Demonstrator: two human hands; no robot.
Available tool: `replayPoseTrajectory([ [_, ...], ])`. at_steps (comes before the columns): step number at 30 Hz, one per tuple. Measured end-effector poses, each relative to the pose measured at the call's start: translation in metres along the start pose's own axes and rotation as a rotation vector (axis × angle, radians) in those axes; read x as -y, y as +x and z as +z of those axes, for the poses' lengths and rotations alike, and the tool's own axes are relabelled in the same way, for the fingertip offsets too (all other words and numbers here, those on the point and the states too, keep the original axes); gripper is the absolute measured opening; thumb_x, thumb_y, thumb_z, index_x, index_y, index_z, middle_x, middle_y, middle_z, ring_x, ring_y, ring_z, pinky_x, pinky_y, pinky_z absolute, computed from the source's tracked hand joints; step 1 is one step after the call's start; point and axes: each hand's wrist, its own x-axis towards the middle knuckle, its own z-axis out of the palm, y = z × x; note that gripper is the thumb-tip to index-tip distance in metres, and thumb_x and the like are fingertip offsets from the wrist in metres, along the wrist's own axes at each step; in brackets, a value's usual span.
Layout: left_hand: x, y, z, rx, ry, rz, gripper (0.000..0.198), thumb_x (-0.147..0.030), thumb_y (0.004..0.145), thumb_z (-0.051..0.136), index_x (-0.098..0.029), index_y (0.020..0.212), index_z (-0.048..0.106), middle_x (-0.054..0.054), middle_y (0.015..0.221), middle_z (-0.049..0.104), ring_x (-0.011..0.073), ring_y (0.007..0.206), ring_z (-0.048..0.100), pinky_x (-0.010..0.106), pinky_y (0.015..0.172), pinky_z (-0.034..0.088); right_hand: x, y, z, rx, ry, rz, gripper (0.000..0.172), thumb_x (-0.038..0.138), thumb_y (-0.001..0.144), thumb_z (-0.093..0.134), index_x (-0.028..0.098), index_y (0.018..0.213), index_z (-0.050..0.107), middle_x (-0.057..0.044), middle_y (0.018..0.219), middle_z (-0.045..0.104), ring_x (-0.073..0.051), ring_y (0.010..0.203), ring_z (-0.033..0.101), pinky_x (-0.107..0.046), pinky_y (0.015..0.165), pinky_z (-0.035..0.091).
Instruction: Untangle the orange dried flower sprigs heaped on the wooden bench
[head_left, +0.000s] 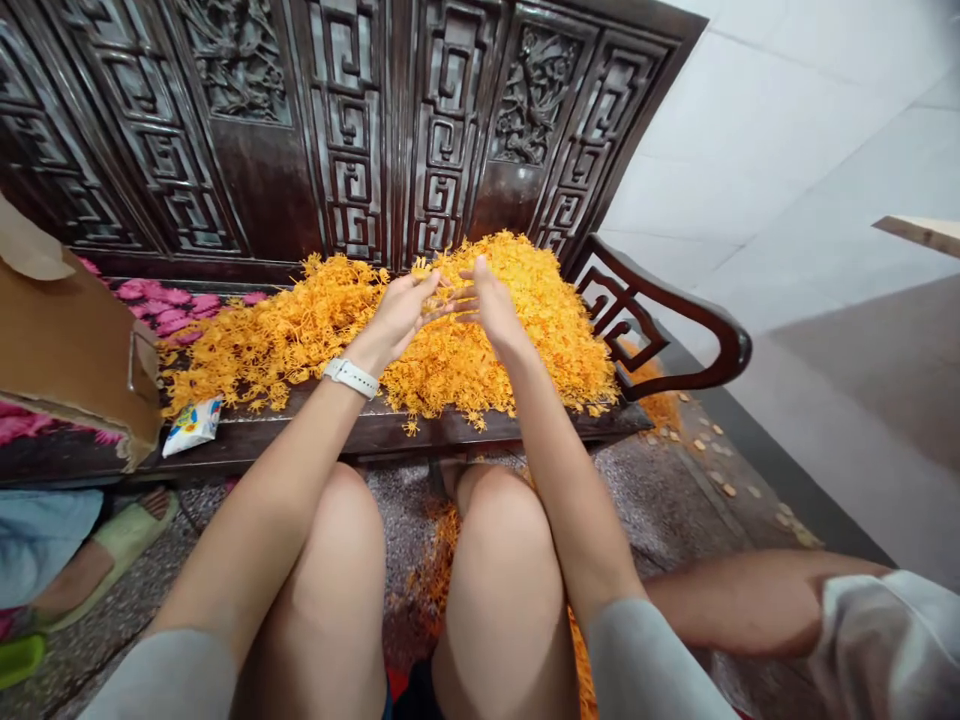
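A large heap of yellow-orange artificial flower pieces [555, 340] covers the right part of a dark wooden bench [277, 436]. Above the heap, my left hand [405, 305], with a white watch on its wrist, has thumb and fingertips close together near some yellow pieces; whether it grips one is too small to tell. My right hand [487, 300] faces it from the right, fingers stretched toward the left hand and thumb raised, with nothing plainly held. The fingertips of both hands nearly meet.
A cardboard box [82, 330] stands on the bench at left, near pink flowers [161, 305] and a small white packet [193, 425]. The bench has a carved back [277, 170] and a curved armrest [675, 380]. Other people's legs show at both sides.
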Motion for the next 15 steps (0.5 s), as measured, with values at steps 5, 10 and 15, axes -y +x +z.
replayPoseTrajectory([
  [5,0.003,0.006,0.002,-0.21,0.176,0.209,0.03,-0.04,0.103,0.062,-0.021,0.079,0.06,0.003,0.075,0.062,0.0134,0.069,0.06,0.026,0.062,0.049,0.002,-0.031,0.034,0.172,0.158,-0.045,0.047,0.072,0.092,0.063,0.026,0.101,0.058,0.0,0.076,0.066,-0.013,0.061,0.058,-0.031,0.059,0.05],
  [10,-0.001,0.01,-0.013,-0.37,0.427,0.471,0.047,-0.054,0.095,0.071,-0.022,0.068,0.051,0.0,0.063,0.053,0.0144,0.065,0.055,0.027,0.057,0.042,0.008,-0.037,0.025,0.223,0.176,-0.119,0.039,0.06,0.092,0.071,0.024,0.088,0.056,-0.001,0.076,0.066,-0.013,0.069,0.059,-0.031,0.068,0.051],
  [15,0.006,0.01,-0.007,-0.206,0.305,0.427,0.047,-0.071,0.09,0.067,-0.025,0.087,0.059,0.002,0.078,0.061,0.0112,0.054,0.05,0.028,0.047,0.037,0.01,-0.036,0.025,0.189,0.301,-0.083,0.048,0.064,0.084,0.079,0.027,0.104,0.056,-0.003,0.101,0.066,-0.015,0.088,0.063,-0.03,0.074,0.054],
])
